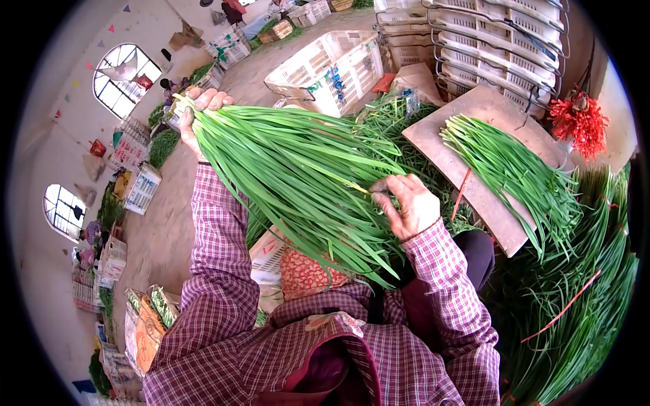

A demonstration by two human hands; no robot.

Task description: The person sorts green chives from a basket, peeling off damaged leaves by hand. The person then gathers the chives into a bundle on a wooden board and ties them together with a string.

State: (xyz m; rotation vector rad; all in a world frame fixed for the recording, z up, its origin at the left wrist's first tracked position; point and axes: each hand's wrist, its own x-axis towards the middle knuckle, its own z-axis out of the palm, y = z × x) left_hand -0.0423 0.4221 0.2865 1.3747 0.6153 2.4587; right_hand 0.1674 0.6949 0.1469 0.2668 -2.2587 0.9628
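My left hand [200, 115] is closed round the pale stem ends of a large bunch of garlic chives [291, 155], raised at arm's length. The green leaves fan out to the right and down across my front. At the leaf side, my right hand [408, 205] pinches the tip of a yellowed chive leaf [352, 184] between thumb and forefinger. To the right, another bunch of chives [504, 166] lies on a tilted board [453, 128], with a red tie strip [462, 193] by its edge.
Heaped chives [562, 325] fill the lower right, some bound with red strips. Loose leaves lie beneath the board. A white plastic crate [332, 71] stands ahead, beside stacked crates [497, 40]. Red ties [579, 125] hang at right. Other people and crates line the far left.
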